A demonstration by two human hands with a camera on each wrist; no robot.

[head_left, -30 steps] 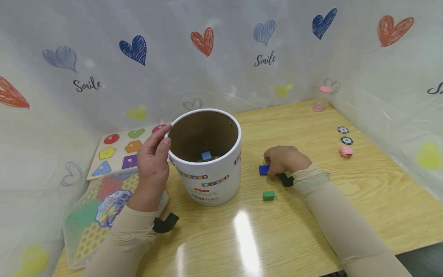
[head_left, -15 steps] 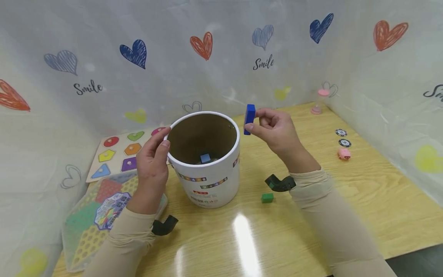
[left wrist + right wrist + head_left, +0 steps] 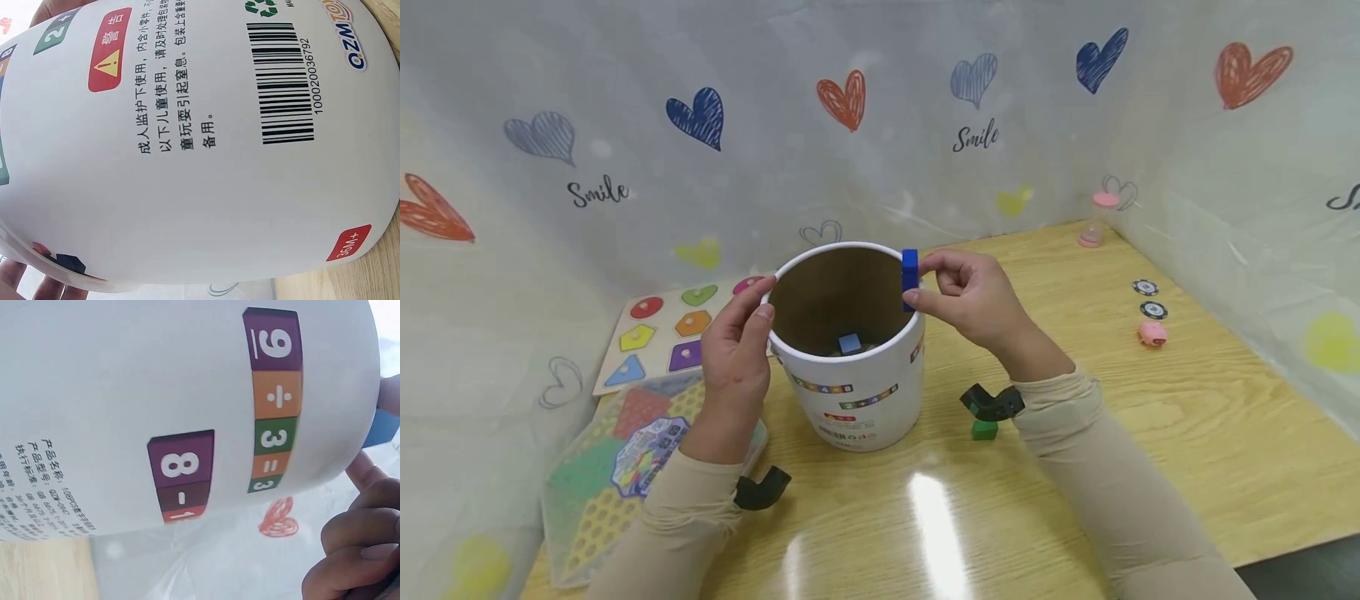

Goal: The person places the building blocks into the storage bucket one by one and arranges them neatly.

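A white bucket (image 3: 880,400) printed with sums stands on the table, its opening tilted toward me in the head view. My left hand (image 3: 733,367) holds its left rim, with the thumb at the near edge. A blue block (image 3: 910,281) is pinched upright between thumb and index finger of my right hand (image 3: 973,300), over the right rim. Inside the bucket, a lighter blue block (image 3: 849,343) lies at the bottom. In the right wrist view, curled fingers (image 3: 365,531) show beside the bucket wall. A green block (image 3: 984,430) lies on the table, partly overlapped by the black wrist mount.
On the left lie a wooden shape puzzle board (image 3: 655,333) and a clear plastic box (image 3: 580,500) with coloured contents. Far right are two poker chips (image 3: 1153,310), a pink pig figure (image 3: 1152,335) and a pink sand timer (image 3: 1091,237). Patterned sheeting hangs behind the table (image 3: 1225,467).
My right hand has picked the blue block up from the table, raised it and carried it left to the bucket's right rim. My left hand has stayed on the bucket.
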